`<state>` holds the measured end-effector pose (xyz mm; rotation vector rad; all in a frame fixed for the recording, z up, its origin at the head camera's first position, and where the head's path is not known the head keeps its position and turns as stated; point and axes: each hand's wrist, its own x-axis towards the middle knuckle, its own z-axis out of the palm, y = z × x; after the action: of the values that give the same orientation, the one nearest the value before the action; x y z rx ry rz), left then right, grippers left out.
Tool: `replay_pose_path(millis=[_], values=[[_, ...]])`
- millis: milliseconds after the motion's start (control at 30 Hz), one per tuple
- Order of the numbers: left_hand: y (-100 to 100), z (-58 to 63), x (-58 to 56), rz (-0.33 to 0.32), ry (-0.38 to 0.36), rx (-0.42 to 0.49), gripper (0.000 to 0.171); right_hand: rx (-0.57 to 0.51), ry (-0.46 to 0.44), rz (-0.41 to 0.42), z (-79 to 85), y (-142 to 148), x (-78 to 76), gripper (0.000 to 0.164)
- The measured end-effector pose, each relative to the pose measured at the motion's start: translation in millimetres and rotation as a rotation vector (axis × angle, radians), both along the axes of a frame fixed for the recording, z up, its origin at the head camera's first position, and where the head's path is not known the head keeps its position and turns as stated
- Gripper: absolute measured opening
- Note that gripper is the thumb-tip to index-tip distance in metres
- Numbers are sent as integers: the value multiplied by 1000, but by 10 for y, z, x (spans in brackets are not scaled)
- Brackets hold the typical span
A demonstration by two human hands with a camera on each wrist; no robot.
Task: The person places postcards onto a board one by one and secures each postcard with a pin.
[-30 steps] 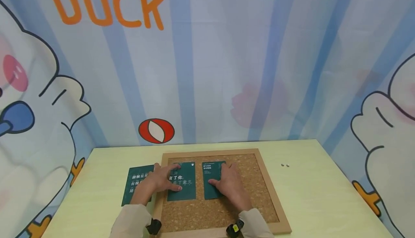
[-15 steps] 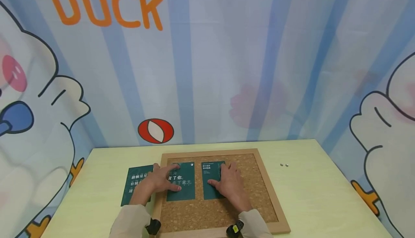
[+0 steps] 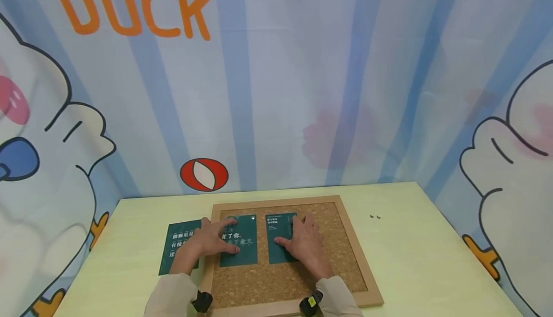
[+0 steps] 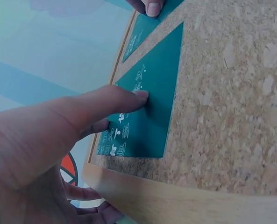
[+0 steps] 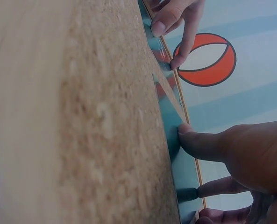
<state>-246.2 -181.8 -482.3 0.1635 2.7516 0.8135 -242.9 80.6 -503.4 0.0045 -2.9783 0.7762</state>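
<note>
Two dark green cards with white lettering lie side by side on a wood-framed corkboard (image 3: 255, 288). On the left card (image 3: 246, 254), my left hand (image 3: 207, 240) rests its thumb and a finger, spread apart; other fingers hang past the frame in the left wrist view. A small silver pin head (image 3: 253, 218) shows at that card's top right corner. My right hand (image 3: 308, 245) touches the right card (image 3: 276, 252) with its thumb (image 5: 194, 140) and spread fingers, covering its right side. Another green card (image 3: 168, 257) is partly hidden behind my left hand and forearm.
Two tiny silver pieces (image 3: 375, 216) lie on the pale yellow table (image 3: 414, 259), right of the board. Behind the table hangs a striped blue cloth (image 3: 285, 91) with cartoon figures. Each wrist wears a dark strapped device (image 3: 311, 303).
The head view has shifted slightly, so the scene sits a little further left. Both hands and the cards keep their places on the board.
</note>
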Motion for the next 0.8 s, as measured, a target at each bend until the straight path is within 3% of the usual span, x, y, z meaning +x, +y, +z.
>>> replay_pose_path(millis=[200, 333, 500, 700, 800], values=[[-6, 39, -39, -48, -12, -28, 84, 1, 7, 3, 9, 20, -6, 71], [-16, 96, -57, -63, -62, -52, 86, -7, 19, 12, 3, 22, -1, 70], [40, 163, -77, -19, -90, -47, 95, -16, 36, 5, -15, 31, -3, 70], [197, 220, -106, 85, -19, -129, 106, -30, 36, 10, -24, 41, 1, 69], [292, 222, -166, 68, 79, -169, 105, -34, 37, 14, -31, 46, 7, 69]])
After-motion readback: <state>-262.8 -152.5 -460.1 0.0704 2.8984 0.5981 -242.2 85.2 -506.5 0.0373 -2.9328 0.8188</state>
